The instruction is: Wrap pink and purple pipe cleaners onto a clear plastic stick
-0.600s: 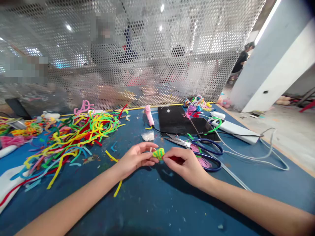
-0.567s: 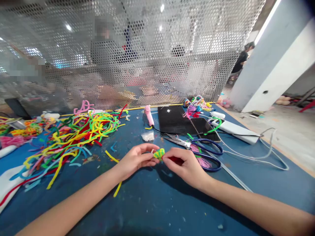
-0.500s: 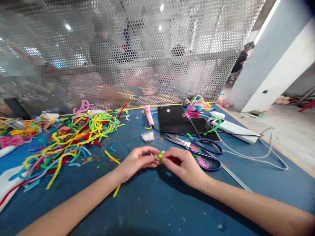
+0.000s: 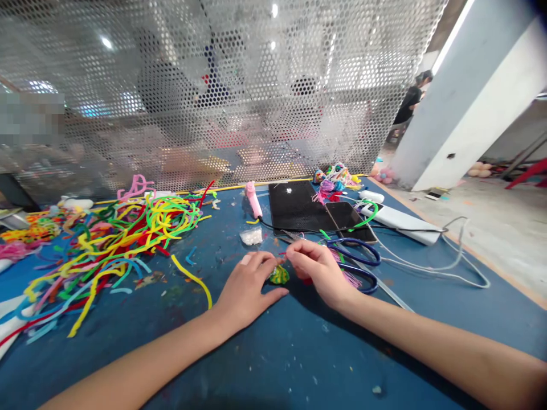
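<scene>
A small green-and-yellow twisted piece point(image 4: 279, 275) lies low over the table between my hands. My left hand point(image 4: 248, 287) is beside it, fingertips at its upper left edge and thumb stretched out below, apart from it. My right hand point(image 4: 318, 269) is closed in a pinch at the piece's upper right; a thin red strand point(image 4: 282, 254) shows at its fingertips. More red shows under the right palm, partly hidden. Behind that hand lie scissors with dark blue handles point(image 4: 356, 253), their blades partly covered, and a pink tassel point(image 4: 352, 278).
A tangled heap of coloured fuzzy strands point(image 4: 128, 233) covers the left side. A pink corded tool point(image 4: 253, 200), a small clear bag point(image 4: 251, 236), a black tablet point(image 4: 294, 205), a phone point(image 4: 348, 216) and a white power strip point(image 4: 404, 223) lie behind. A perforated metal screen point(image 4: 205, 114) stands beyond.
My left thumb has moved off the green-and-yellow piece and stretched out, leaving more of it visible. My right hand has shifted slightly up from it, fingertips near a red strand. The view has turned slightly.
</scene>
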`<state>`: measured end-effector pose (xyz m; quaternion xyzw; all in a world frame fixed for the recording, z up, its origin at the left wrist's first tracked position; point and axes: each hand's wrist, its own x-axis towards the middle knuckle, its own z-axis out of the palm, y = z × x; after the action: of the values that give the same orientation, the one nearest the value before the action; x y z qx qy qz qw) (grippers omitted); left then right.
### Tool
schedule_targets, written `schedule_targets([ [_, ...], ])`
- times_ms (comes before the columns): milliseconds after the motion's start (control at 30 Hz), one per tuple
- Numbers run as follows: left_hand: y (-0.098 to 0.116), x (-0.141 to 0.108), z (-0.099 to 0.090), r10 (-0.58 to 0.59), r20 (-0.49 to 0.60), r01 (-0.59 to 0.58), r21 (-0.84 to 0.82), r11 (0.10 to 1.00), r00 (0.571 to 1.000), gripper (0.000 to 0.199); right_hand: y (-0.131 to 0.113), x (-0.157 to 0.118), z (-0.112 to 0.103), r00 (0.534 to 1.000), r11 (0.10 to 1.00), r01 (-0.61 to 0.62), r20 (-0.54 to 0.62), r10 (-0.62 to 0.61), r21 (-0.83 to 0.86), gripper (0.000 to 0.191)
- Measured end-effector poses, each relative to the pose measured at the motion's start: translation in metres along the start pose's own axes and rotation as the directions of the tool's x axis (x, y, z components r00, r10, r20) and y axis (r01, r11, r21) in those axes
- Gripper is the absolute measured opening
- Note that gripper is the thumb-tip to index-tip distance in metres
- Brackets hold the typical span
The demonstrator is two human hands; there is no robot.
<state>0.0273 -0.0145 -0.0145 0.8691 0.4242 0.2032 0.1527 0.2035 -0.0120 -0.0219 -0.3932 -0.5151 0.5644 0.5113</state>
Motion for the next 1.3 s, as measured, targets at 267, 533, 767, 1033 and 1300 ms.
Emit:
schedule_targets([
  [267,0.000,0.000,-0.002,0.075,-0.333,-0.072,0.023,0.997,0.940,0.034,-0.002,0.001,0.000,0.994,0.987,-0.108,0.039,0.104,0.115,0.019],
  [533,0.006,-0.004,-0.015,0.169,-0.291,-0.148,0.091,0.985,0.942,0.012,-0.010,-0.008,0.006,0.990,0.937,0.100,0.130,-0.060,-0.334,0.014],
  [767,0.010,0.001,-0.029,-0.006,-0.233,-0.027,-0.137,0.990,0.973,0.013,-0.014,-0.007,0.005,0.964,0.974,-0.213,0.146,0.222,-0.074,0.028],
  [1033,0.009,0.005,-0.012,-0.291,-0.170,0.028,-0.821,0.570,0.941,0.006,-0.018,-0.015,0.016,0.888,0.757,-0.445,0.347,0.302,0.478,0.022],
  [1300,0.016,-0.003,-0.002,-0.259,-0.265,-0.117,-0.873,0.473,0.929,0.002,-0.020,-0.029,0.028,0.906,0.756,-0.419,0.283,0.315,0.503,0.024],
])
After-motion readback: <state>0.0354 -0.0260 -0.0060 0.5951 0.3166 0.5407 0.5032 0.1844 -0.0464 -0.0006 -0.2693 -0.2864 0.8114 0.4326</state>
